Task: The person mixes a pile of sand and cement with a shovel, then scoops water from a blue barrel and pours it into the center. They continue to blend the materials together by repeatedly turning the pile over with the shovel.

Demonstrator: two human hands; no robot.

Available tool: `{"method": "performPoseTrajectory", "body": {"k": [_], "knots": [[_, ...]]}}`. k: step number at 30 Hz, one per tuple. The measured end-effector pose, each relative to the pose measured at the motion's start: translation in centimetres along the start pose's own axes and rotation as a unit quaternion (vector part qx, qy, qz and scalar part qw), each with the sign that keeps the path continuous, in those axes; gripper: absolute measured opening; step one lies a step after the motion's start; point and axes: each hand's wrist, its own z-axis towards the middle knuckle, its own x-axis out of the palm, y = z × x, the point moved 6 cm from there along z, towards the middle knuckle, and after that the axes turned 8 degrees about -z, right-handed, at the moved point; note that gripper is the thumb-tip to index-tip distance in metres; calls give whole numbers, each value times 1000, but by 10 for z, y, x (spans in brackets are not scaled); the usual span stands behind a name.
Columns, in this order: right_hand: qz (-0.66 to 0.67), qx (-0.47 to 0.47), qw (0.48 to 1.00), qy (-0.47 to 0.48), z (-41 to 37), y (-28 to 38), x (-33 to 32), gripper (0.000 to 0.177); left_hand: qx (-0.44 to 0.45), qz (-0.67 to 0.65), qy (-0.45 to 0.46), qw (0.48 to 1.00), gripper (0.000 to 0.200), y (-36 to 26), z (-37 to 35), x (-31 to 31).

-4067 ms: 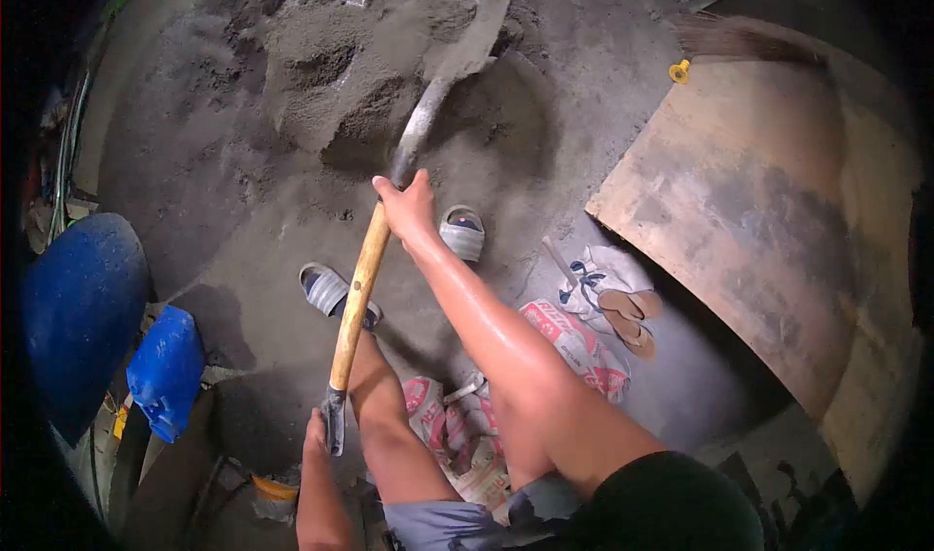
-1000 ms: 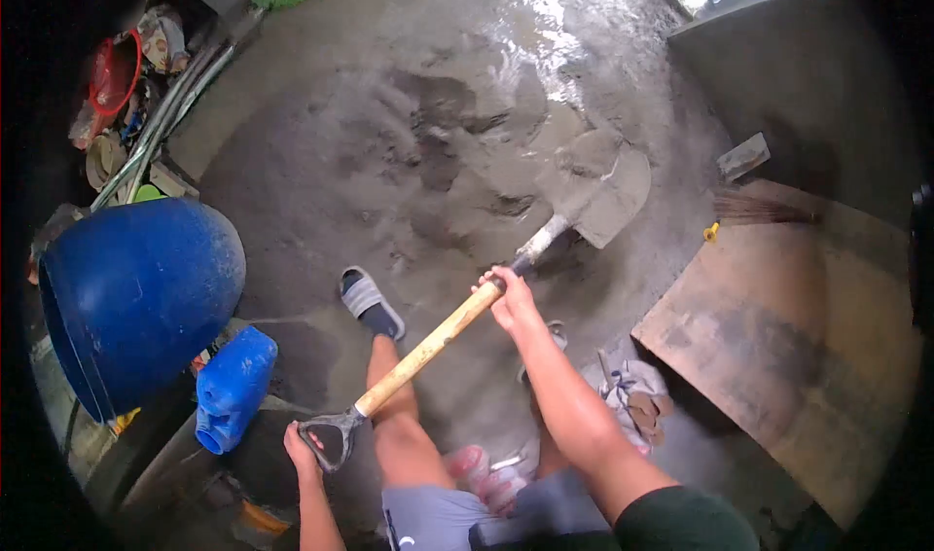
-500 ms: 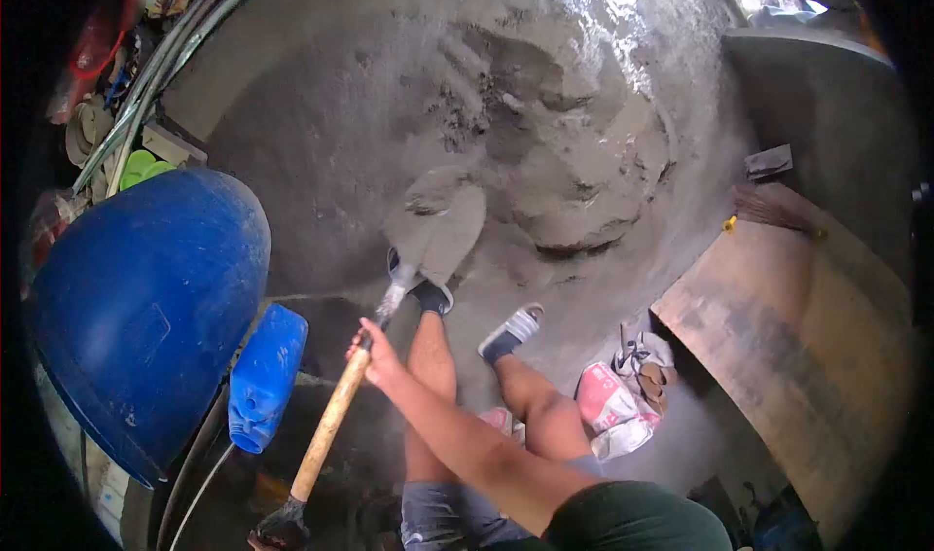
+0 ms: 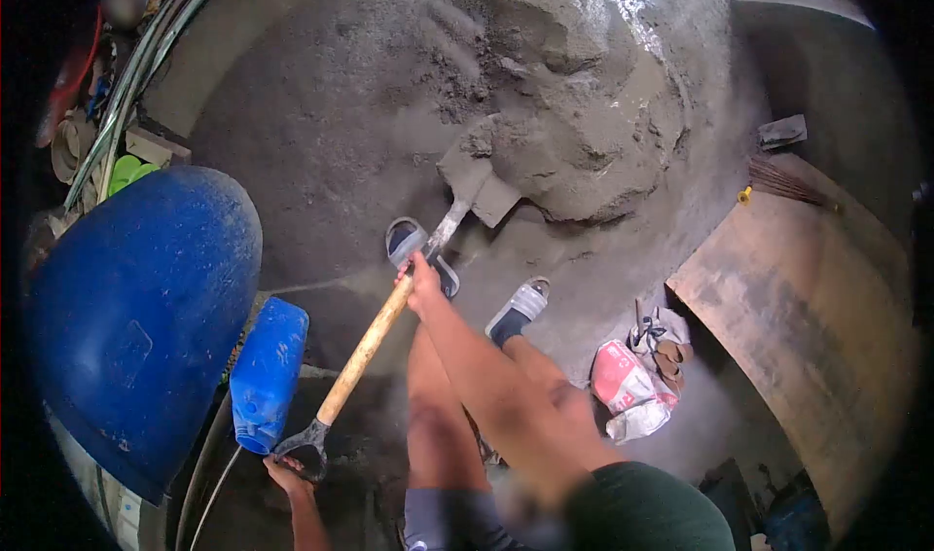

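Note:
A shovel [image 4: 368,355] with a pale wooden shaft slants across the lower middle of the view. My right hand [image 4: 420,281] is wrapped round the shaft near its metal neck. At the lower left, my left hand [image 4: 292,475] holds the dark D-shaped handle end. The blade, coated in grey, rests at the left edge of a wet grey mortar heap [image 4: 593,152], with some mortar on it. Both feet, in grey-strapped sandals, stand just below the heap.
A large blue tub [image 4: 146,318] and a blue jug [image 4: 268,371] are at left. Pipes lie upper left. A wooden board [image 4: 798,308] with a bundle of thin rods [image 4: 788,183] is at right. A red-and-white bag [image 4: 623,376] lies near the right foot.
The blade has moved up and right against the heap, now tilted. My right hand has shifted up and right with the shaft, and my left hand now shows at the handle.

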Motion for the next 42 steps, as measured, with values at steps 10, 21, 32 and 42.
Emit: {"method": "performPoseTrajectory", "body": {"k": [10, 21, 32, 42], "knots": [[-4, -92, 996, 13, -93, 63, -15, 17, -65, -42, 14, 997, 39, 14, -29, -7], [-25, -251, 967, -22, -82, 292, -68, 26, -214, 67, 184, 957, 42, 101, -73, 192], [-288, -330, 863, -254, -140, 376, -137, 45, -373, 188, 305, 856, 51, 153, -126, 240], [-143, -278, 950, 1, -170, 331, -181, 25, -197, 222, 282, 913, 41, 140, -139, 183]]}}
